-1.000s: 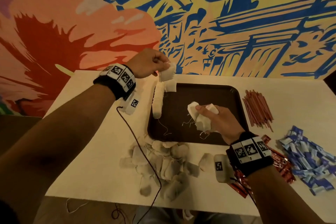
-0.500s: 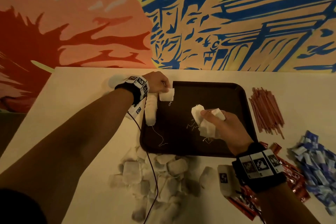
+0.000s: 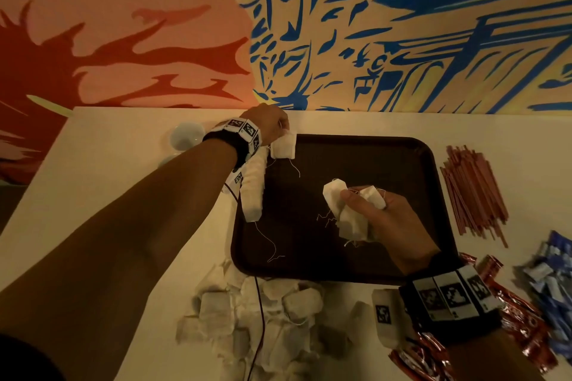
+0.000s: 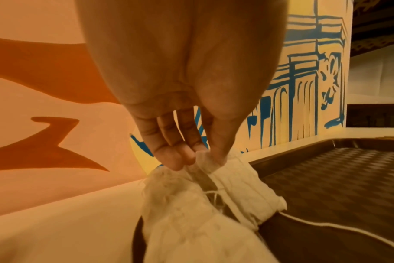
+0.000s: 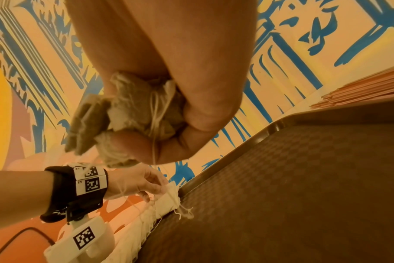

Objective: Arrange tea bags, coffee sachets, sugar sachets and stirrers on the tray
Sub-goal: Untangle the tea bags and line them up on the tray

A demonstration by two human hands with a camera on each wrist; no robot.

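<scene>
White paper tea bag [image 3: 283, 148] hangs at the tray [image 3: 356, 269] far-left corner, pinched by our left hand [image 3: 268, 122], closing the row of bags [image 3: 253, 192] whose long axis follows the tray's left rim. Our right hand [image 3: 393, 219] clutches spare bags [image 3: 349, 210] over tray centre.

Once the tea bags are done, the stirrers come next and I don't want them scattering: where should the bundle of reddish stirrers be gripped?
Grip the bundle of thin reddish stirrers across its middle, coming down from above. They lie flat and roughly parallel on the white table right of the dark brown tray, fanning at the near ends, so a mid-length pinch probably gathers most.
</scene>
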